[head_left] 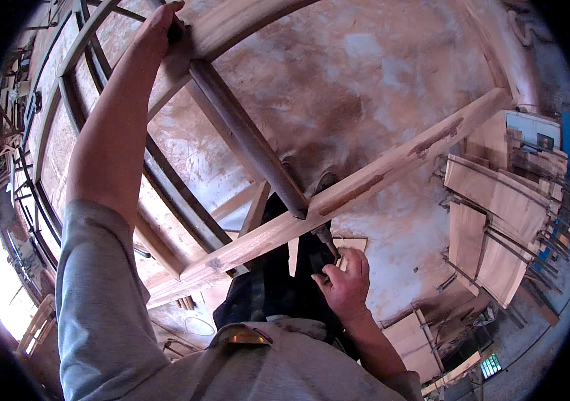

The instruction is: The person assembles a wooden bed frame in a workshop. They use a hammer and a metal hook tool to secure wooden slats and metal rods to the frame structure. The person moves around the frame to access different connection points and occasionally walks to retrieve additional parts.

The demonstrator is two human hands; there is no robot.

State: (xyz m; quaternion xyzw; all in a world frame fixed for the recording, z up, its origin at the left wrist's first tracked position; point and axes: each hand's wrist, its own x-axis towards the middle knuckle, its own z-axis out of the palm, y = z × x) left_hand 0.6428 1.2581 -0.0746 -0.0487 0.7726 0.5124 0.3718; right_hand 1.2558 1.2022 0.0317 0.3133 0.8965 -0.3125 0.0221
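Right hand (347, 283) closed round a dark handle (325, 236), right at the near side of the slanting wooden rail (258, 242) — and up top, the left hand (156, 30) meets the far rail (238, 28), its exact grip too hidden to tell. Between those rails, a dark bar (248, 134) runs straight across!

Grey shirt (285, 371), loose short sleeves (98, 267) reaching the elbows, black trousers (255, 294), bare hands (347, 287)

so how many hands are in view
2: the left hand near the top edge, at the wooden frame; the right hand at lower centre, below the long beam.
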